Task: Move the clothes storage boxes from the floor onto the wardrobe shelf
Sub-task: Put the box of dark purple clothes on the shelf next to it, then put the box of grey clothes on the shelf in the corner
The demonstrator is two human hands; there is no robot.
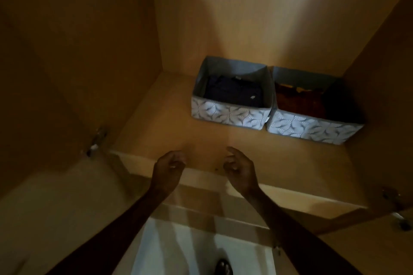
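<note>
- Boxes first: two clothes storage boxes sit side by side on the wardrobe shelf (pixel 169 127), pushed to the right, and they touch each other.
- I see the left box (pixel 231 94) has dark blue clothes folded inside.
- I see the right box (pixel 312 109) has red-brown and yellow clothes in it, and it sits close to the right wall.
- Both boxes look the same: grey cloth inside, with a white and grey leaf pattern on the front. They have no lids.
- I think they are soft cloth boxes, so the sides may bend if I squeeze hard. With only clothes inside, they should be light and not break.
- I would hold one with a hand on each side, low down, or under the bottom, so it does not sag.
- My left hand (pixel 171 168) and right hand (pixel 240 168) hang over the front edge of the shelf, well apart from the boxes.
- The fingers on both hands are loosely curled, half open, and hold nothing.
</note>
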